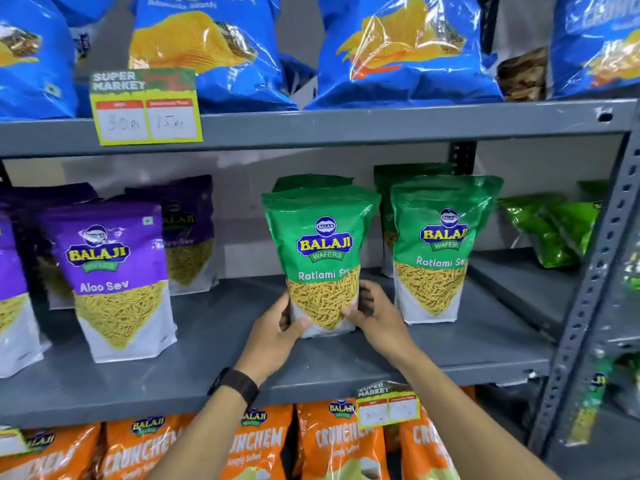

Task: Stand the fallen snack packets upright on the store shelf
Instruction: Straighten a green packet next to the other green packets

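Two hands are on one green pack (320, 258): my left hand (277, 327) curls round its lower left corner, and my right hand (375, 313) wraps the lower right edge, thumbs across the front. It stands upright on the middle shelf (221, 327), base down, with another green pack just behind it. A second green pack (436, 247) stands to its right, close but apart, and the purple packs (117, 278) to the left also stand. Further right, crumpled green bags (554, 230) seem to lie tipped over near the post (595, 271), so I judge those are left to do. Bare shelf lies in front of and left of my pack, with room to slide it. Overhead, the upper shelf edge (346, 128) sits well clear of the pack tops.
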`<action>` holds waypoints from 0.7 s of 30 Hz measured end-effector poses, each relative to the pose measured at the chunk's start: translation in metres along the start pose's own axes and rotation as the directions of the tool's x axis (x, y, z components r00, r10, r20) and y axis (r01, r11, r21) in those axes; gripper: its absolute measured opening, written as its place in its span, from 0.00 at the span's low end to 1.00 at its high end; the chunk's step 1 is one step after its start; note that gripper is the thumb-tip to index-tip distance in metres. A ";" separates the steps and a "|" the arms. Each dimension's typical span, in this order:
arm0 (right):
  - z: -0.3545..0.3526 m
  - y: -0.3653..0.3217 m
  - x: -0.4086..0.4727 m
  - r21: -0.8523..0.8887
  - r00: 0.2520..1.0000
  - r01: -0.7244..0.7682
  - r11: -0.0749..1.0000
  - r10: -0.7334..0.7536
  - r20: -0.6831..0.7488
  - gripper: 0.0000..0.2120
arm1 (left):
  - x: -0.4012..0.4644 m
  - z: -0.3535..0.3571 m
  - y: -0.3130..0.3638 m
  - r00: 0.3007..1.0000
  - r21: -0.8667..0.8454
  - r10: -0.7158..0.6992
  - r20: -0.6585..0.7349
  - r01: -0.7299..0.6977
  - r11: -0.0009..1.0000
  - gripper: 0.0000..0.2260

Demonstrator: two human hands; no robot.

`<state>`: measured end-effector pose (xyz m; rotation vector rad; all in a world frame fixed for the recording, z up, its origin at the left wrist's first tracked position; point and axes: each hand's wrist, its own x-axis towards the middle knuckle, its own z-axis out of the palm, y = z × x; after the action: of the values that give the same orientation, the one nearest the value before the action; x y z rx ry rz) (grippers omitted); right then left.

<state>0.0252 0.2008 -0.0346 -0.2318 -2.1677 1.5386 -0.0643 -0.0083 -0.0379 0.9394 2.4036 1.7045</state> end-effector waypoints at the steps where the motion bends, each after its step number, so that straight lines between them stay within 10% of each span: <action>1: 0.000 0.001 0.000 0.003 1.000 0.001 1.000 -0.001 0.008 0.23 | 0.000 0.000 0.000 1.000 0.010 0.001 0.008 -0.001 1.000 0.27; 21: -0.016 0.002 -0.011 -0.047 1.000 0.013 0.999 -0.013 0.004 0.34 | -0.022 0.008 0.024 0.979 0.085 -0.026 -0.204 0.044 0.995 0.34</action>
<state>0.0419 0.2104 -0.0359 -0.2297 -2.2055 1.4836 -0.0330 -0.0079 -0.0263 0.7611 2.6260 1.7741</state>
